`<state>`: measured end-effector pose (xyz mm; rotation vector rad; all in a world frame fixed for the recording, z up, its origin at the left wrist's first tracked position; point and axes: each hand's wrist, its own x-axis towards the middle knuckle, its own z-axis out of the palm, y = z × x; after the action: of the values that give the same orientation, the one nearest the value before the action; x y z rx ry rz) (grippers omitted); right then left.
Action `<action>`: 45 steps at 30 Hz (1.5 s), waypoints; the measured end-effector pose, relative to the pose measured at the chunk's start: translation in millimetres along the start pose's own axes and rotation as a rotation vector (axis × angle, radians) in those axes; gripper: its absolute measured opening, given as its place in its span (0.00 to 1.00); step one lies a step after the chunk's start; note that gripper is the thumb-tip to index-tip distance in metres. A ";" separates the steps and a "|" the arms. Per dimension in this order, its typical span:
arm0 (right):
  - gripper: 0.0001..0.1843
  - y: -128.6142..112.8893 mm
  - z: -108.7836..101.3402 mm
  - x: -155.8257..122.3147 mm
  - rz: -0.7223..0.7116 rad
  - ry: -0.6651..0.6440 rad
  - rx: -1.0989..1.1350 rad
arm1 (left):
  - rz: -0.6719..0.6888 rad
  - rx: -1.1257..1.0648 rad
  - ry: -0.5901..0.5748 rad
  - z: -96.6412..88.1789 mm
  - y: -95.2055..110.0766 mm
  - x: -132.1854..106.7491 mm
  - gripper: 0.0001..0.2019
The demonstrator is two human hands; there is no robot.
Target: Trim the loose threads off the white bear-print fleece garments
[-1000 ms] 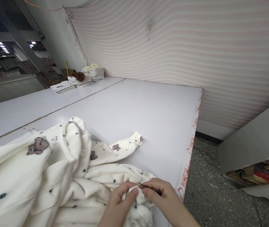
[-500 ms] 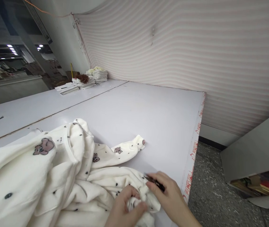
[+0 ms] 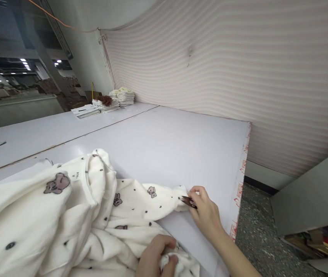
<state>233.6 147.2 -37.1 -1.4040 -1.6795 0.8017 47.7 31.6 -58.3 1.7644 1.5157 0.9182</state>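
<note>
A white fleecy garment [image 3: 34, 219] with brown bear prints and small dark dots lies rumpled across the table's near left. Its far sleeve [image 3: 164, 204] stretches to the right, and the cuff end meets my right hand [image 3: 206, 215]. Closed in that hand are dark thread snips [image 3: 189, 201], their pointed blades lying over the cuff. Whether the fingers also pinch the cuff is unclear. Lower down, my left hand [image 3: 155, 256] is closed on the bunched end of the nearer sleeve [image 3: 185, 263]. The bottom of the frame cuts this hand off.
Folded cloth stacks [image 3: 123, 98] and papers [image 3: 85, 110] stand at the table's far left. A striped cloth [image 3: 224, 61] hangs behind the table [image 3: 164, 142]. Right of the taped table edge, a grey cabinet [image 3: 311, 204] stands over speckled floor.
My right hand has moved up and away with the snips, from the near sleeve to the far sleeve's cuff. That sleeve now reaches further right. My left hand stays on the near sleeve.
</note>
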 end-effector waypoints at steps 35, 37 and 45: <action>0.10 -57.3 -35.8 -108.2 -0.091 -0.242 -0.103 | 0.189 0.036 0.219 -2.3 50.0 -12.0 0.03; 0.10 -57.5 -36.4 -109.2 -0.082 -0.218 -0.085 | 0.175 0.029 0.219 -3.4 50.8 -12.1 0.03; 0.14 -56.9 -29.4 -112.2 -0.049 -0.210 -0.071 | 0.039 -0.030 0.197 -7.1 55.2 -10.9 0.07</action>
<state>240.3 25.8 6.5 -1.3587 -1.9117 0.8945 71.1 13.2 -10.0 1.7286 1.5847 1.1575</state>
